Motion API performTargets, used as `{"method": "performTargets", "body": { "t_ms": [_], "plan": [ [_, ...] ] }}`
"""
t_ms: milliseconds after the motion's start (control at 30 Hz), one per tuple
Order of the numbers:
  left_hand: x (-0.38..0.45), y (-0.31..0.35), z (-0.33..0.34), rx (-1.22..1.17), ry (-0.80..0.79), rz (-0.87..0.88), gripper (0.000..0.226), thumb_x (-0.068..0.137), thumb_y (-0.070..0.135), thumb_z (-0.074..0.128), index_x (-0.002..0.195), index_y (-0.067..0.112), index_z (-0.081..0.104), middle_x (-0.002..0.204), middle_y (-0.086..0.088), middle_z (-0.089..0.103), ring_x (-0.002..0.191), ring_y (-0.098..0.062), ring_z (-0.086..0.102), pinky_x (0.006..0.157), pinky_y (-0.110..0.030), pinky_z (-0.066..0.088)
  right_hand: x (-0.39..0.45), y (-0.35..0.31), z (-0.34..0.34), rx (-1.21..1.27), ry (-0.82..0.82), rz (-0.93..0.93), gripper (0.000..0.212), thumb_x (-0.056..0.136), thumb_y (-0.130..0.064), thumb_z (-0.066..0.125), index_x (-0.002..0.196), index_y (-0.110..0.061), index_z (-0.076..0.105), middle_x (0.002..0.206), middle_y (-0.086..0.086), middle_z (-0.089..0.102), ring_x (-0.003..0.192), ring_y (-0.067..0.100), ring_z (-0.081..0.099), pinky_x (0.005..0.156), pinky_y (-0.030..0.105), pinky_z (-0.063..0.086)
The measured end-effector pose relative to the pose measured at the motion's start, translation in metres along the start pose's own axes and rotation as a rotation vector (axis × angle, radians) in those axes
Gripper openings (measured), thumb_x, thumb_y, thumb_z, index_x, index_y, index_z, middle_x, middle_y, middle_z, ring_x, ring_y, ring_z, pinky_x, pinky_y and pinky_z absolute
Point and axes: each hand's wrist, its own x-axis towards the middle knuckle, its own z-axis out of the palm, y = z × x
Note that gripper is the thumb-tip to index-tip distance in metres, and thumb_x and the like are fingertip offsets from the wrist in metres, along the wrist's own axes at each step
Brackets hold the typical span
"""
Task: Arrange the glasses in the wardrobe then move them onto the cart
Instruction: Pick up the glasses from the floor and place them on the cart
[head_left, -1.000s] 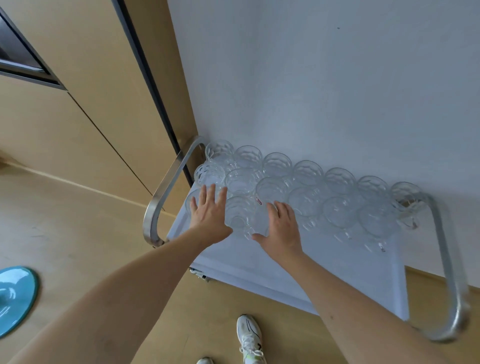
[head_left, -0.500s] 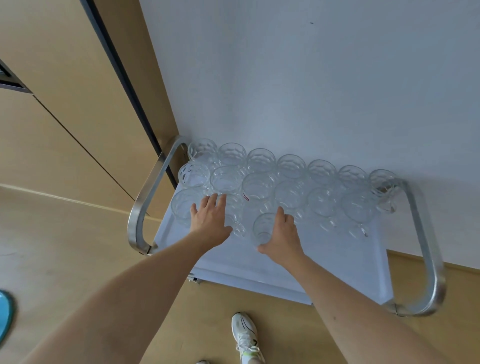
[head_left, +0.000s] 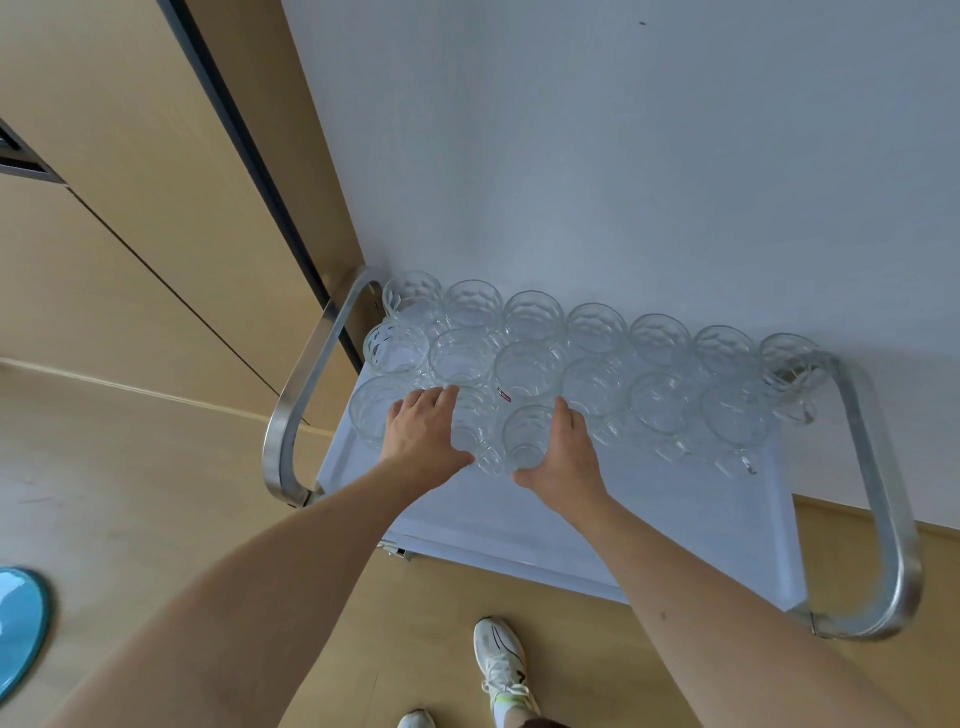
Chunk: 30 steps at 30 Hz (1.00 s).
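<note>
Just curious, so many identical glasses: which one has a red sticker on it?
The glass third from the left in the middle row; a small red label sits at its near side. No label shows on the others.
</note>
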Motion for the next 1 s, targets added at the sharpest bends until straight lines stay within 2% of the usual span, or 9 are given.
{"method": "performTargets", "body": {
  "t_ms": [233,400,500,600,800,1000],
  "plan": [
    [0.001,-0.001,-0.001,0.012,0.010,0.023,0.092,0.073,0.051,0.081,0.148,0.021,0.037,0.146,0.000,0.051,0.138,-0.025,0.038,0.114,-0.042,0.030,0.007,-0.004,0.002,-0.024,-0.008,-0.031,0.117,0.068,-0.020,0.091,0.158,-0.011,0.015,0.149,0.013,0.021,0.131,0.032,0.043,0.097,0.025,0.038],
    [0.000,0.001,-0.001,0.035,0.001,0.040,0.095,0.074,0.054,0.080,0.149,0.023,0.031,0.149,-0.003,0.045,0.142,-0.027,0.032,0.114,-0.043,0.029,-0.002,-0.005,-0.001,-0.033,-0.021,-0.022,0.117,0.069,-0.028,0.092,0.158,-0.016,0.016,0.154,0.013,0.019,0.136,0.033,0.039,0.108,0.036,0.041],
    [-0.005,0.005,-0.003,0.043,-0.017,0.026,0.101,0.075,0.058,0.079,0.153,0.025,0.024,0.159,-0.009,0.032,0.149,-0.030,0.020,0.118,-0.046,0.024,-0.010,-0.008,-0.007,-0.055,-0.006,-0.025,0.116,0.071,-0.034,0.091,0.159,-0.017,0.016,0.160,0.014,0.017,0.144,0.034,0.030,0.114,0.042,0.037],
    [-0.008,0.011,-0.012,0.042,-0.012,0.037,0.102,0.078,0.060,0.076,0.156,0.025,0.021,0.163,-0.011,0.023,0.152,-0.032,0.014,0.120,-0.047,0.020,-0.016,-0.012,-0.018,-0.095,0.030,-0.024,0.112,0.073,-0.039,0.089,0.158,-0.020,0.019,0.162,0.012,0.017,0.146,0.035,0.026,0.113,0.045,0.036],
    [-0.018,0.029,-0.048,0.037,0.054,0.124,0.090,0.084,0.059,0.071,0.154,0.026,0.025,0.162,-0.001,0.027,0.148,-0.033,0.022,0.118,-0.050,0.028,-0.038,-0.021,-0.050,-0.120,0.110,-0.003,0.104,0.079,-0.045,0.083,0.158,-0.022,0.020,0.164,0.011,0.016,0.148,0.034,0.022,0.114,0.043,0.034],
    [-0.045,0.052,-0.084,0.003,0.115,0.221,0.087,0.086,0.058,0.068,0.155,0.025,0.027,0.163,-0.002,0.027,0.149,-0.032,0.022,0.118,-0.050,0.029,-0.081,-0.030,-0.085,-0.152,0.232,0.007,0.096,0.083,-0.047,0.078,0.158,-0.023,0.023,0.163,0.010,0.020,0.146,0.034,0.024,0.114,0.043,0.034]
  ]
}}
